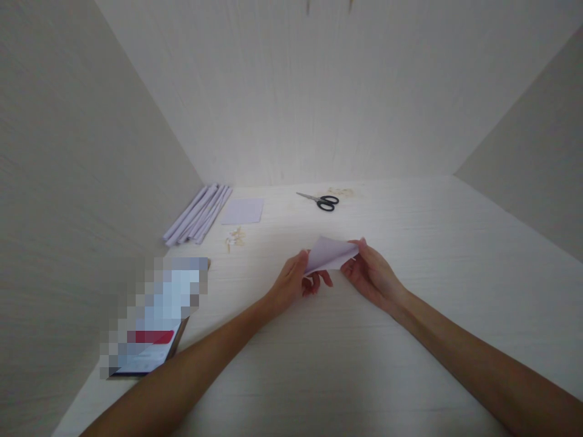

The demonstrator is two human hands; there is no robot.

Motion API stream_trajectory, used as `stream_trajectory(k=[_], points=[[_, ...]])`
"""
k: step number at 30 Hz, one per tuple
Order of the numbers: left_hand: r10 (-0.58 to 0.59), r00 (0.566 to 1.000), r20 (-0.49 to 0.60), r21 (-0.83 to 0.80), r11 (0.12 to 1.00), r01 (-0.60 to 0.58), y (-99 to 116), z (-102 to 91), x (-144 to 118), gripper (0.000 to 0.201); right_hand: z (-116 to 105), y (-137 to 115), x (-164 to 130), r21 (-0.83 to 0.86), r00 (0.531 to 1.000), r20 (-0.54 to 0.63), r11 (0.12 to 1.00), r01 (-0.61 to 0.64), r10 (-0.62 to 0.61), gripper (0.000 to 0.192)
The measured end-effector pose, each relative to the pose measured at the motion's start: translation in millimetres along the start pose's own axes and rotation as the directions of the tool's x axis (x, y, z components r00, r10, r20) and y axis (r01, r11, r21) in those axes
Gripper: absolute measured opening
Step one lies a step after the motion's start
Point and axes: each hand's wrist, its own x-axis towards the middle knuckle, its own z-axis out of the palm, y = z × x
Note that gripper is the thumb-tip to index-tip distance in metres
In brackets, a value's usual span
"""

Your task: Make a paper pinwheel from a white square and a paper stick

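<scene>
Paper [330,253], pinched by left hand [290,280] and right hand [374,278], partly hides both; pixelated device [155,349] lies near left edge of worktop [432,243].

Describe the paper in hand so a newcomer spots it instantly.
Over the white table, find the left hand and right hand. Between them is pale lilac paper; unlike the flat square farther back, it is bent and held.

White tabletop [437,249], lilac rolls [199,216], lilac square [243,211], small pieces [237,241], black-handled scissors [320,201], lit-screen device [157,318]
</scene>
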Motion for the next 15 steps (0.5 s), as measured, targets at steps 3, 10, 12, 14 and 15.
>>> stream_trajectory(k=[3, 10, 12, 14, 15], points=[[-0.009, 1.0, 0.014, -0.036, 0.999, 0.01, -1.6, -2.5, 2.1, 0.062, 0.3, -0.3, -0.8, -0.003, 1.0, 0.013, 1.0, -0.013, 0.013, 0.019], [0.011, 0.996, -0.085, 0.002, 1.0, -0.011, -3.3, -0.4, 1.6, 0.061, -1.1, -0.1, -0.7, 0.021, 0.997, 0.025, 0.997, -0.075, 0.074, 0.011], [0.031, 0.99, -0.137, 0.061, 0.998, -0.022, -3.2, 0.9, 1.2, 0.06, -1.6, -0.2, -0.7, 0.015, 0.996, 0.018, 0.996, -0.088, 0.088, 0.01], [0.059, 0.98, -0.192, 0.13, 0.991, -0.034, -2.9, 1.4, 0.7, 0.059, -2.0, -0.3, -1.0, 0.0, 0.995, 0.017, 0.995, -0.097, 0.097, 0.009], [0.074, 0.974, -0.216, 0.163, 0.986, -0.039, -2.6, 1.2, 0.4, 0.059, -2.2, -0.2, -1.3, -0.007, 0.995, 0.02, 0.995, -0.099, 0.099, 0.008]])
